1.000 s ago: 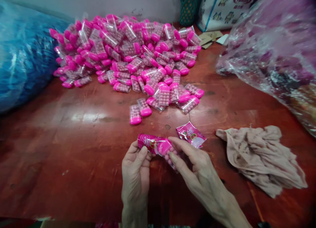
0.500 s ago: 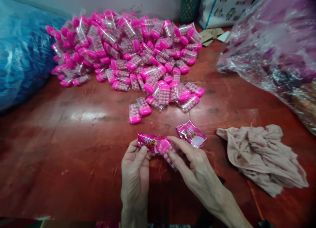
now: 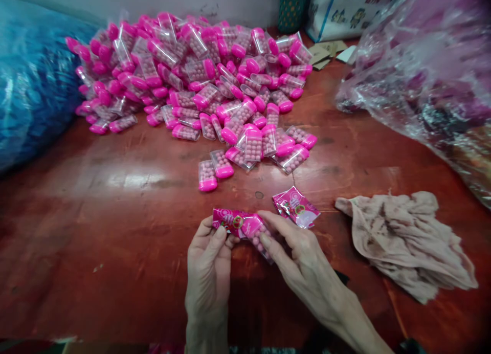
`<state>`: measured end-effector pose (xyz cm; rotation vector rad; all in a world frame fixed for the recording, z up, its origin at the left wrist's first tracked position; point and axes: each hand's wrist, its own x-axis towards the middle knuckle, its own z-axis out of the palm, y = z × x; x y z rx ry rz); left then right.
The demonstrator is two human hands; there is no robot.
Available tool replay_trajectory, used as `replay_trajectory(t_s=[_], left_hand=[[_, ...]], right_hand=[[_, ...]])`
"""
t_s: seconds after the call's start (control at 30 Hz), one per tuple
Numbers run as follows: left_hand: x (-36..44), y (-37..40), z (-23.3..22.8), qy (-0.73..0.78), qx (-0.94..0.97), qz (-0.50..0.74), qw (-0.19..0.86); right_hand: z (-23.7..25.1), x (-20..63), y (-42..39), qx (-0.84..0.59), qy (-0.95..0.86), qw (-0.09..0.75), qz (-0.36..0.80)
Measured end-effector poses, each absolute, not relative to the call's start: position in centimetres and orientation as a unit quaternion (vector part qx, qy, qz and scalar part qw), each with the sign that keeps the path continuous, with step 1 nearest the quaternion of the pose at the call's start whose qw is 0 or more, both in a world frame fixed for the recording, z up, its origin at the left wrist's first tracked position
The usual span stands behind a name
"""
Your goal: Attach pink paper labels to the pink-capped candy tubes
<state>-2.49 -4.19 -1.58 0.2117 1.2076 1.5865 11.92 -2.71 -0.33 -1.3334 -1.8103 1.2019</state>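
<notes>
Between thumb and fingers my left hand point(image 3: 210, 257) pinches a printed pink wrapper sleeve point(image 3: 230, 220). My right hand point(image 3: 297, 251) grips a clear candy box with a pink cap point(image 3: 256, 228), full of small pink balls. The box is tilted, its cap end meeting the right end of the wrapper; whether the cap is inside it I cannot tell. Just beyond my right hand lie a few more printed pink wrappers point(image 3: 296, 205). Two capped candy boxes point(image 3: 207, 176) rest farther forward, close to a large heap of similar boxes point(image 3: 192, 72).
A crumpled beige cloth point(image 3: 406, 241) lies at the right. Clear plastic with pink contents point(image 3: 418, 62) bulges over the back right, and a blue plastic bag point(image 3: 34, 83) fills the left. Brown card pieces point(image 3: 326, 52) sit by a white printed bag point(image 3: 341, 14) at the back.
Both hands keep nearly the same hold, with the candy box still against the wrapper. The whole view has shifted slightly; the heap and the cloth lie as before.
</notes>
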Motion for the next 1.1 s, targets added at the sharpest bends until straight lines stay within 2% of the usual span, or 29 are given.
replay_trajectory(t_s=[0.37, 0.7, 0.93, 1.1], left_hand=[[-2.5, -4.3, -1.3, 0.504, 0.07, 0.662, 0.55], [-2.6, -4.1, -1.6, 0.516, 0.068, 0.652, 0.551], [-2.2, -4.3, -1.4, 0.55, 0.109, 0.667, 0.49], [-2.2, -4.3, -1.1, 0.546, 0.108, 0.672, 0.488]], right_hand=[[-1.2, 12.0, -3.0, -0.517, -0.685, 0.253, 0.447], [-1.6, 11.9, -3.0, -0.502, -0.701, 0.274, 0.426], [-1.6, 11.8, -3.3, -0.506, -0.704, 0.268, 0.422], [-1.6, 11.9, -2.9, -0.5, -0.704, 0.26, 0.431]])
